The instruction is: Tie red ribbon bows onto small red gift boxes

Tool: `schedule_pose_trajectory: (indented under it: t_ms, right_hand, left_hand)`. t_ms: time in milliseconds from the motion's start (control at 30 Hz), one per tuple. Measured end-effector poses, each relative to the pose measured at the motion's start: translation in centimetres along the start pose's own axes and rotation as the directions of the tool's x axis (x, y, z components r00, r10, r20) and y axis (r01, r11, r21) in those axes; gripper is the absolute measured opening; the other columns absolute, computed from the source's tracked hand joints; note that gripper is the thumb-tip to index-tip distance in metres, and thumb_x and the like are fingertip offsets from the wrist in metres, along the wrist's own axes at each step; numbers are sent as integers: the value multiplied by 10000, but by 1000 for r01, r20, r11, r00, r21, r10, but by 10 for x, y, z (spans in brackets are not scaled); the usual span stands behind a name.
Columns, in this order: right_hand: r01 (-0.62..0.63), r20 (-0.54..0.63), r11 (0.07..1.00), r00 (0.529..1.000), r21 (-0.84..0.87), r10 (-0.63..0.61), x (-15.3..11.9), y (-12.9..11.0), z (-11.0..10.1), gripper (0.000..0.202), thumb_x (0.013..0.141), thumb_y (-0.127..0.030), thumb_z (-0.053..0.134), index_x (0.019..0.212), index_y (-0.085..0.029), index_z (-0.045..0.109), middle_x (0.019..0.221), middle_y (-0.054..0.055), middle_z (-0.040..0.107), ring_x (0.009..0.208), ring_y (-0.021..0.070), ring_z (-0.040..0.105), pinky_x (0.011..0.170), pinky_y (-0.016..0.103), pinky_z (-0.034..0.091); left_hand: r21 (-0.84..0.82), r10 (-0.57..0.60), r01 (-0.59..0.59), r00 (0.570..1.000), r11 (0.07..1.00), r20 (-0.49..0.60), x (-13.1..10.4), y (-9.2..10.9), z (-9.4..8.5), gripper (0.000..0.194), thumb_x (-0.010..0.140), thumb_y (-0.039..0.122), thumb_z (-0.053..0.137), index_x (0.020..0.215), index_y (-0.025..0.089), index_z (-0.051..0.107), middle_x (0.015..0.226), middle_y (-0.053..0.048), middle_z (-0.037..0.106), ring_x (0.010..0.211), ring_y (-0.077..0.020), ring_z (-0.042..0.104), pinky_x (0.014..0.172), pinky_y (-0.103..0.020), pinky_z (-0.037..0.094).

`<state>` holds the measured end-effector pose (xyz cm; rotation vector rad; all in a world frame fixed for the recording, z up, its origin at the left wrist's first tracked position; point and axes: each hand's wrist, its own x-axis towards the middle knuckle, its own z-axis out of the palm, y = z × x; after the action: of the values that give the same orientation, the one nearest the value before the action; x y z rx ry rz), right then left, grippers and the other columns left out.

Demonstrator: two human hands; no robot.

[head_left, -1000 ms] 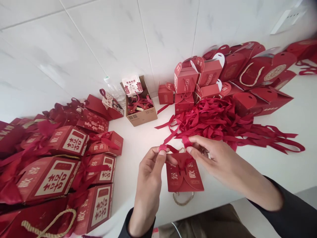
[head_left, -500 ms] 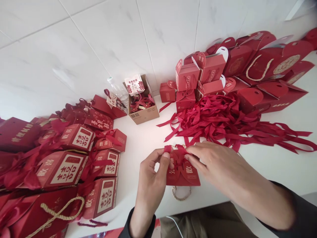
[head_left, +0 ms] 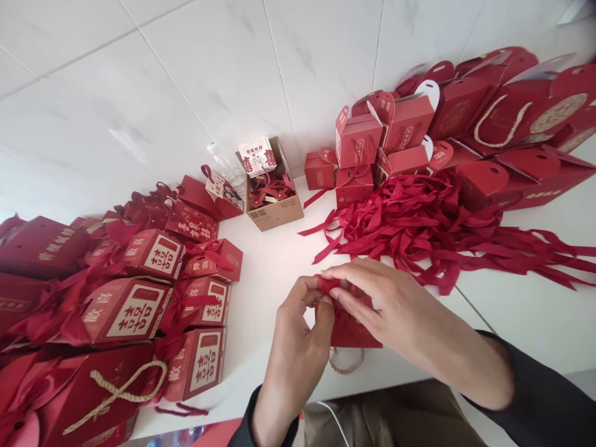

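Observation:
A small red gift box (head_left: pixel 356 329) stands on the white table in front of me, with a cream rope handle (head_left: pixel 347 365) looping out at its near side. A red ribbon (head_left: pixel 329 284) is bunched over its top. My left hand (head_left: pixel 302 335) pinches this ribbon between thumb and fingers from the left. From the right, my right hand (head_left: pixel 377 298) grips the same ribbon, its fingertips meeting those of my left hand. The knot or loop between the fingers is mostly hidden, as is much of the box's top.
A heap of loose red ribbons (head_left: pixel 410 223) lies beyond my right hand. Behind it stand several red boxes (head_left: pixel 361 139). A cardboard box (head_left: pixel 279 212) with cards sits near the tiled wall. Ribbon-tied boxes (head_left: pixel 123 313) crowd the left.
My right hand has moved left over the box, bringing its ribbon part against the one in my left hand. The ribbon ends, apart before, are now together. The view has shifted slightly.

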<state>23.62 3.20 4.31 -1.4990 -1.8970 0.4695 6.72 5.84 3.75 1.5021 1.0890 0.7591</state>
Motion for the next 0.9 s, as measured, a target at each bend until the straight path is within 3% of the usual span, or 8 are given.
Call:
schedule_pose_trajectory:
  t_ms: [100,200,267,400,533,700,900]
  right_hand:
    - [-8,-3,999,1000,35,8,4,-2,-1,181,1037,-175,493,995,-248,653,977,53,757,881,222,729,769,364,563]
    - [-6,-28,998,1000,58,7,5,1,-2,177,1037,-174,493,954,-245,632,913,32,738,839,207,717,738,344,545]
    - [-3,-44,998,999,65,6,4,2,-1,165,1044,-190,499,967,-251,631,941,30,749,852,204,723,732,332,541]
    - [35,-57,998,998,58,-31,3,3,1,158,1045,-198,532,1145,-252,642,1140,60,769,1026,226,732,862,356,555]
    - [55,7,998,998,44,-55,2,3,2,174,1032,-136,520,998,-226,664,961,37,745,862,195,716,765,326,546]
    - [41,-15,998,999,55,-40,1,2,-1,179,1019,-140,524,953,-237,659,917,14,741,826,175,698,716,301,533]
    - [-78,-24,995,997,60,80,0,5,-7,139,990,-286,581,1022,-275,715,973,20,797,816,191,754,623,291,546]
  left_hand:
    - [-44,-41,41,999,998,7,0,-2,-2,147,1000,309,561,1124,241,521,970,-41,754,839,-192,675,786,-322,496]
    - [-8,15,-14,999,1000,38,-1,-7,-7,353,1010,310,578,1339,269,456,1077,-46,745,953,-201,664,897,-352,480]
    - [22,55,-56,997,998,50,-2,-9,-9,377,1024,313,561,1387,267,470,1066,-43,735,973,-200,648,932,-354,462]
    - [-23,31,-31,999,999,26,-1,-9,-5,239,1031,327,542,1254,257,490,909,3,683,827,-167,593,849,-319,465]
    - [-46,1,-1,1000,999,-3,0,-9,-4,170,1001,298,578,1090,265,437,820,37,612,770,-158,578,801,-304,454]
    - [80,107,-109,994,991,29,-1,-9,-7,205,985,271,616,1187,238,601,940,-9,691,874,-170,639,896,-314,469]
    - [79,80,-68,985,995,-156,3,-20,-4,175,978,352,640,930,207,726,898,-35,710,858,-185,631,812,-316,498]
